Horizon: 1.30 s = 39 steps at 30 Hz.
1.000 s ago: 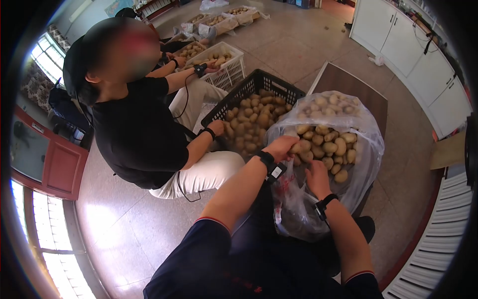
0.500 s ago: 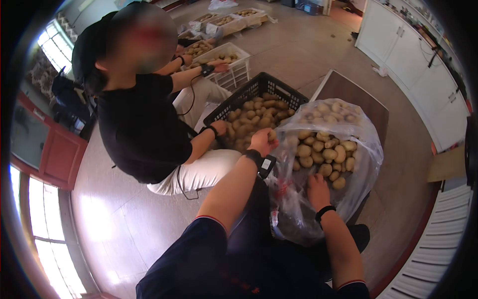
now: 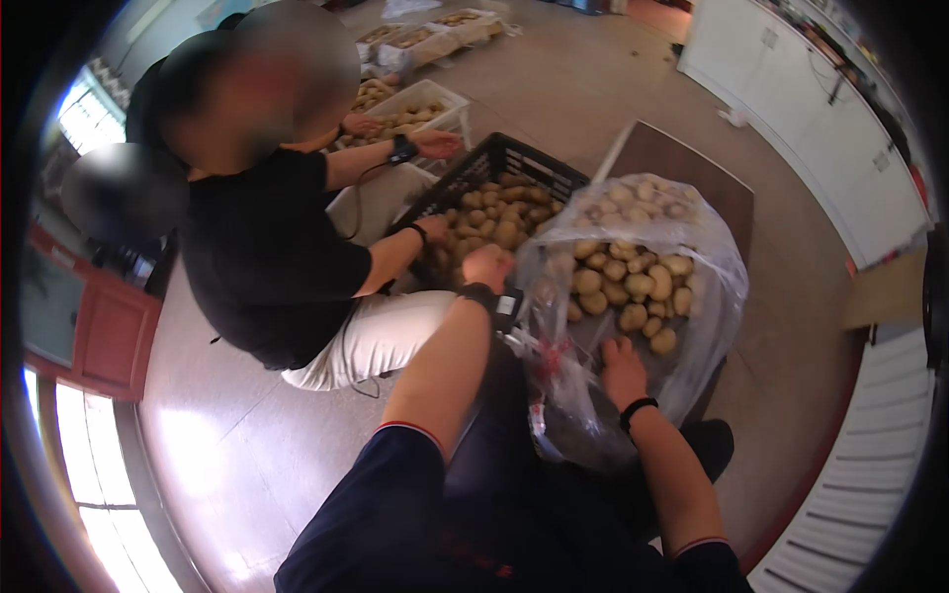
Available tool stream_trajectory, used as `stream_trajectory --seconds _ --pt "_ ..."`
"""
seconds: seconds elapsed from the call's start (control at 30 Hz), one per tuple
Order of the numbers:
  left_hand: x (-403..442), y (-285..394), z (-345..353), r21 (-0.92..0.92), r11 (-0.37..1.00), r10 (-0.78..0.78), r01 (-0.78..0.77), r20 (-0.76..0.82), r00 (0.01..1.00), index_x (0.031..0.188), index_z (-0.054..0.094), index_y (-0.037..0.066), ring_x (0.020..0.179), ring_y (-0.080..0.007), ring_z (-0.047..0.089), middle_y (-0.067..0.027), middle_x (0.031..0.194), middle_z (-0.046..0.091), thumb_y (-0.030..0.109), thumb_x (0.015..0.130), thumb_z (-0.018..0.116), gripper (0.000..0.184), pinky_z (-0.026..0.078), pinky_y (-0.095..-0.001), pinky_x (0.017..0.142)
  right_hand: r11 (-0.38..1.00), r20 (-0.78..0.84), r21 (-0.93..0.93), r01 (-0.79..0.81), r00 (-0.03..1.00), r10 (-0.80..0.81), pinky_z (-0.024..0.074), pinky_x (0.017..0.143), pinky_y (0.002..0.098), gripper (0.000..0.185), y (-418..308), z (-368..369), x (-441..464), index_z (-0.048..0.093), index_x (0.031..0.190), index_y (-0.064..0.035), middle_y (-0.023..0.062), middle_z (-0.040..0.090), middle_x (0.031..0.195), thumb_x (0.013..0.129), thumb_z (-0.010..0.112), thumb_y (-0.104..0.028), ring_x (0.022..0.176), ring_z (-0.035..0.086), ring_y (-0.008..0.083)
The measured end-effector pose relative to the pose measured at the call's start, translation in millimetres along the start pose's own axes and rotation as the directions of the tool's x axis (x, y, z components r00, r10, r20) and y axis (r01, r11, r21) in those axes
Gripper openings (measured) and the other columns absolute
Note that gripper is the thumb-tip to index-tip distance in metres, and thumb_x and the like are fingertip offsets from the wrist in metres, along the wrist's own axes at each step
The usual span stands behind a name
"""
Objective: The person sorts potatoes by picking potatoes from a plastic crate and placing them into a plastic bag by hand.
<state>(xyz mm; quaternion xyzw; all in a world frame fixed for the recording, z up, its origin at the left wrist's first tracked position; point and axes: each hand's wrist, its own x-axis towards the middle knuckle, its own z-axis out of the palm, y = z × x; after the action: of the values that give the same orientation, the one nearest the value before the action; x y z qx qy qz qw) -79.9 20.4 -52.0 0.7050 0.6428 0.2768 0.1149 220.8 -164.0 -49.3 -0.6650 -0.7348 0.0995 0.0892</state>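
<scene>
My left hand (image 3: 487, 267) is over the near right side of the black crate (image 3: 568, 178), its fingers curled in and blurred. Whatever it may hold is hidden. Inside the crate lies a heap of potatoes (image 3: 506, 232). My right hand (image 3: 623, 371) rests in the mouth of a clear plastic bag (image 3: 730, 287), fingers stretched forward and holding nothing I can see. Just beyond those fingertips are loose potatoes (image 3: 633, 287), and more show through the bag's film at the far end.
Beside me at left sits a person in a black shirt (image 3: 267, 247), one hand (image 3: 433, 229) in the crate. White crates of potatoes (image 3: 460, 104) stand further back. Under the bag is a brown board (image 3: 682, 168). White cabinets (image 3: 781, 89) line the right side.
My left hand has moved left, from the bag's edge to over the crate; a potato showed at its fingertips before. My right hand stays in the bag. The view has shifted slightly.
</scene>
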Motion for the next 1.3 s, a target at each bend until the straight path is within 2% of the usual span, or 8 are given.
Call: stream_trajectory --seconds 0.23,0.27,0.33,0.37,0.57,0.67,0.73,1.3 --pt "9.3 11.0 -0.3 0.233 0.971 -0.105 0.052 0.221 0.969 0.105 0.061 -0.001 0.092 -0.0297 0.066 -0.0171 0.102 0.067 0.04 0.088 0.059 0.044 0.053 -0.0389 0.077 0.987 0.078 0.114 -0.113 0.991 0.104 0.0489 0.081 0.0501 0.034 1.9 -4.4 -8.7 0.052 0.114 -0.0113 0.0185 0.053 0.109 0.08 0.053 -0.008 0.095 0.058 0.0403" --pt "11.8 16.2 4.7 -0.305 0.87 -0.337 0.387 0.204 0.919 0.103 0.059 0.0 0.087 -0.0294 0.064 -0.0158 0.099 0.065 0.033 0.089 0.057 0.036 0.053 -0.0384 0.073 0.985 0.076 0.114 -0.127 0.99 0.119 0.0489 0.081 0.0501 0.034 4.7 -2.9 -10.4 0.052 0.114 -0.0113 0.0185 0.053 0.109 0.08 0.053 -0.008 0.095 0.058 0.0403" --pt "16.7 24.8 10.8 -0.848 -0.216 -0.567 0.484 0.513 0.645 0.1 0.056 0.001 0.079 -0.0288 0.062 -0.0134 0.094 0.062 0.018 0.091 0.054 0.019 0.054 -0.0376 0.064 0.973 0.075 0.191 -0.13 0.99 0.118 0.0478 0.082 0.0506 0.033 9.0 -0.2 -11.9 0.053 0.113 -0.0103 0.0196 0.054 0.107 0.08 0.053 -0.008 0.094 0.057 0.0418" --pt "18.9 27.0 10.7 -0.829 -0.171 -0.521 0.533 0.535 0.665 0.124 0.042 -0.001 0.088 -0.0334 0.059 -0.0153 0.108 0.053 0.014 0.093 0.052 0.035 0.055 -0.0438 0.074 0.972 0.074 0.19 -0.139 0.989 0.127 0.0478 0.082 0.0506 0.033 10.8 1.2 -12.0 0.053 0.113 -0.0103 0.0196 0.054 0.107 0.08 0.053 -0.008 0.094 0.057 0.0418" --pt "7.7 79.3 -7.2 -0.738 0.051 -0.317 0.673 0.627 0.711 0.119 0.045 0.001 0.084 -0.0285 0.061 -0.0127 0.106 0.055 0.021 0.092 0.054 0.034 0.054 -0.0393 0.068 0.838 -0.141 0.541 -0.072 0.974 0.174 0.0465 0.08 0.0497 0.034 22.3 16.9 5.9 0.051 0.113 -0.005 0.0238 0.058 0.103 0.079 0.056 -0.004 0.092 0.057 0.0442" --pt "1.4 99.2 -11.7 -0.665 0.157 -0.142 0.73 0.717 0.683 0.118 0.047 0.003 0.082 -0.0276 0.062 -0.0118 0.105 0.057 0.025 0.091 0.056 0.036 0.054 -0.038 0.068 0.631 -0.001 0.745 -0.217 0.945 0.326 0.0496 0.068 0.0426 0.033 14.2 0.9 19.4 0.051 0.112 -0.0024 0.0198 0.063 0.094 0.081 0.062 -0.008 0.08 0.063 0.0348" --pt "-3.7 105.8 -8.2 -0.646 0.211 -0.153 0.734 0.72 0.677 0.119 0.048 0.004 0.082 -0.028 0.063 -0.0118 0.104 0.058 0.027 0.091 0.057 0.037 0.053 -0.0381 0.069 0.183 0.315 0.901 -0.395 0.882 0.351 0.0482 0.056 0.0309 0.03 -2.7 -24.2 28.6 0.052 0.113 -0.0028 0.0107 0.062 0.091 0.089 0.059 -0.018 0.067 0.059 0.0154" --pt "-12.2 136.3 -26.7 -0.524 0.46 0.202 0.717 0.848 0.49 0.109 0.058 0.005 0.073 -0.0233 0.066 -0.0082 0.101 0.061 0.029 0.092 0.058 0.029 0.05 -0.0307 0.057 0.481 0.146 0.857 -0.184 0.983 0.114 0.0423 0.051 0.038 0.044 -51.3 -66.1 68.8 0.058 0.088 0.003 0.0109 0.055 0.056 0.098 0.046 -0.039 0.051 0.055 0.0247"
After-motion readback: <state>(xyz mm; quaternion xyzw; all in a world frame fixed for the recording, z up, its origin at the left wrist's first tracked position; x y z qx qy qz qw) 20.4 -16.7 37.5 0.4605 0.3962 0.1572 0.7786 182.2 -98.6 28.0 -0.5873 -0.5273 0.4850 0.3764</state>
